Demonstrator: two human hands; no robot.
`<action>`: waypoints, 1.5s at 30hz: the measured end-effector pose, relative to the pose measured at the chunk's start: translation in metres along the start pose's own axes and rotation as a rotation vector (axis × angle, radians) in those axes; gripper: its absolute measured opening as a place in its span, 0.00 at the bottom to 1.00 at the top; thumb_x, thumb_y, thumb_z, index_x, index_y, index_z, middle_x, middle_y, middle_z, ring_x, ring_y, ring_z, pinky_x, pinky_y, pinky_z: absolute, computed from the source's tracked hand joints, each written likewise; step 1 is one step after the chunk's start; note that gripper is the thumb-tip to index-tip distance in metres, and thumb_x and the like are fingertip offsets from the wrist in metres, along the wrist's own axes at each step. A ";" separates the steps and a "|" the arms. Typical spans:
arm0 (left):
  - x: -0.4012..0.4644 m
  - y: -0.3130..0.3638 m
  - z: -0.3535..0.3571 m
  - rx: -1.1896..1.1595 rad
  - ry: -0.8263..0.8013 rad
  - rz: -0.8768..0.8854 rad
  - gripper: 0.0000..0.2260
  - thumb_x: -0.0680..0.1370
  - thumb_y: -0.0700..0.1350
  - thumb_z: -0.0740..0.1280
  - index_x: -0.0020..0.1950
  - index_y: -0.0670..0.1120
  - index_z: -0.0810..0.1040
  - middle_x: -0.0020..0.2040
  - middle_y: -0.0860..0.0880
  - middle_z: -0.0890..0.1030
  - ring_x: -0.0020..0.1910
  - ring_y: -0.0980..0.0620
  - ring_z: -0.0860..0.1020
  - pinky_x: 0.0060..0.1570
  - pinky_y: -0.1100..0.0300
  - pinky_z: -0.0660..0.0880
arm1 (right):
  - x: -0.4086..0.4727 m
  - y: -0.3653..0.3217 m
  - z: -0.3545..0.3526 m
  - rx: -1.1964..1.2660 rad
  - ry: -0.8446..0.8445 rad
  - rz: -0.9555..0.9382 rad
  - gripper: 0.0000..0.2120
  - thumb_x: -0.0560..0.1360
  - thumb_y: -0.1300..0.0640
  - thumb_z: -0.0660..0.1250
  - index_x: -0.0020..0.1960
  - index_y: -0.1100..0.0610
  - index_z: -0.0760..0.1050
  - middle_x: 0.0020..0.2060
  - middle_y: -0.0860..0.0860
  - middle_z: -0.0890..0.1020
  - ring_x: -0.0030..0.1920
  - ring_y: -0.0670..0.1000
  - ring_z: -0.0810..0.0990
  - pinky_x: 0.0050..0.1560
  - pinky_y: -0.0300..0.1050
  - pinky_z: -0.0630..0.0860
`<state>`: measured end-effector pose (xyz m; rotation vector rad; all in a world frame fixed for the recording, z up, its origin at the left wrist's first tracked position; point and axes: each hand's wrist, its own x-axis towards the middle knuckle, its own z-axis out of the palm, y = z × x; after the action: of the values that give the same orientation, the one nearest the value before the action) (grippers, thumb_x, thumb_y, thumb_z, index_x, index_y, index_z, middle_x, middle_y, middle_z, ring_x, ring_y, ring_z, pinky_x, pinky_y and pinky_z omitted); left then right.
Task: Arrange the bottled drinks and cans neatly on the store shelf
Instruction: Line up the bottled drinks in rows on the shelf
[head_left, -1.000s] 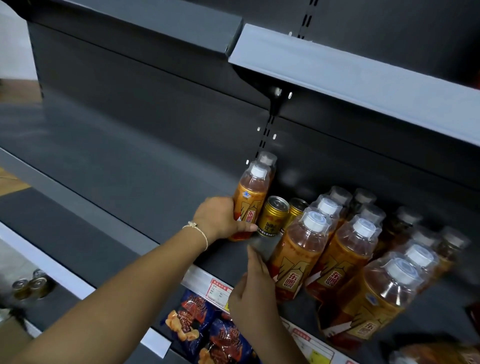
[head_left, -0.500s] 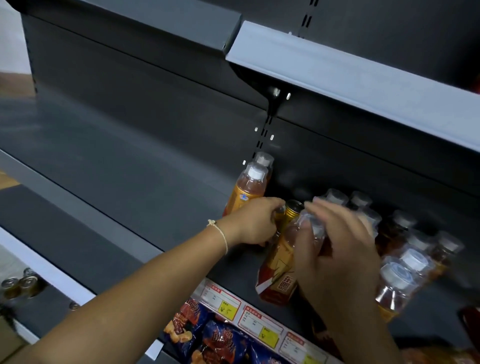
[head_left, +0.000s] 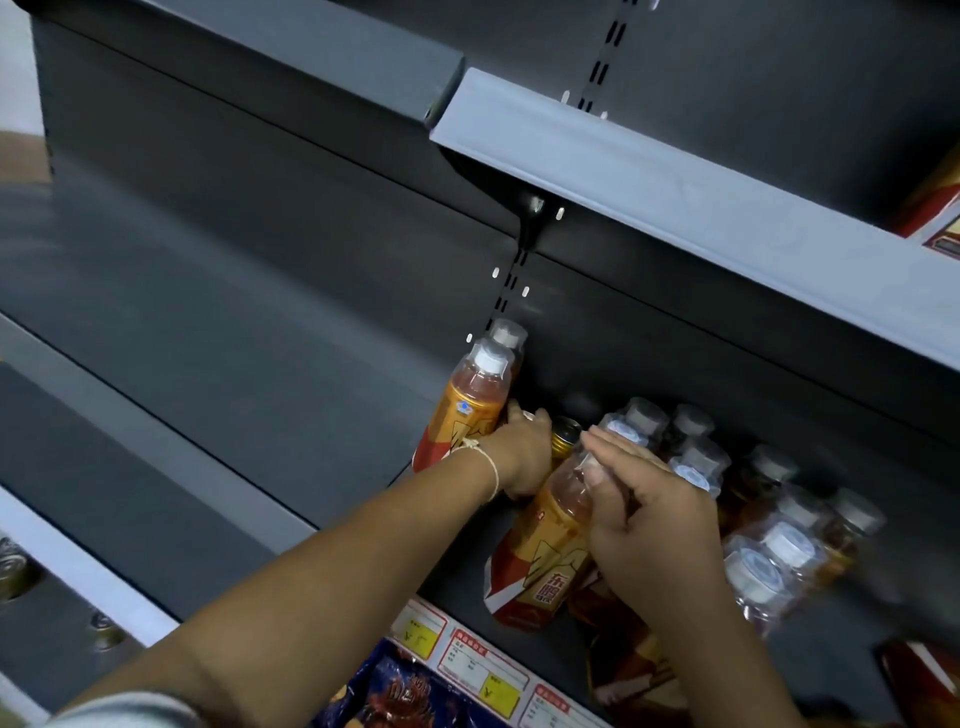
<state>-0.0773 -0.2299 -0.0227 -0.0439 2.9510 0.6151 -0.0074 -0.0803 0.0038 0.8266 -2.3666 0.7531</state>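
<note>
On the shelf, head view: my two hands work at the left end of the drinks.
Left hand (head_left: 522, 457): reaching far in, fingers curled toward the gold can (head_left: 565, 435), which I judge I am holding so it does not tip; the actual grip is hidden.
Right hand (head_left: 641, 512): fingers wrapped round the neck of the tilted bottle (head_left: 545, 551), tipping it clear of the can.
Upright bottles (head_left: 475, 400): two, one behind the other, far left against the back wall, starting a row.
Bottle cluster (head_left: 769, 545): crowded at right, not yet lined up.
Shelf (head_left: 218, 322): bare dark metal to the left, room for neat rows.
</note>
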 end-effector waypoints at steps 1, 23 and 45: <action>0.002 0.003 0.002 0.015 -0.001 -0.026 0.43 0.75 0.31 0.68 0.78 0.37 0.39 0.78 0.32 0.41 0.78 0.35 0.45 0.75 0.49 0.55 | 0.001 0.001 -0.002 0.014 -0.001 0.009 0.13 0.76 0.66 0.69 0.60 0.58 0.83 0.59 0.50 0.83 0.63 0.45 0.78 0.66 0.41 0.70; 0.006 -0.010 0.022 0.213 0.353 0.083 0.20 0.79 0.39 0.64 0.69 0.37 0.65 0.63 0.37 0.72 0.56 0.40 0.78 0.51 0.53 0.77 | 0.003 0.001 0.001 0.091 -0.067 0.118 0.15 0.78 0.63 0.67 0.61 0.52 0.83 0.61 0.44 0.82 0.61 0.36 0.72 0.59 0.22 0.61; -0.056 -0.058 0.049 -0.213 0.686 0.289 0.38 0.72 0.59 0.71 0.77 0.49 0.61 0.70 0.48 0.74 0.65 0.48 0.75 0.59 0.54 0.76 | -0.006 -0.016 -0.003 0.121 0.022 0.294 0.14 0.77 0.65 0.68 0.59 0.53 0.83 0.60 0.46 0.82 0.61 0.40 0.76 0.66 0.43 0.74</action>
<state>-0.0131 -0.2633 -0.0829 0.1939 3.5596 1.1553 0.0083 -0.0862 0.0071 0.5178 -2.4718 1.0258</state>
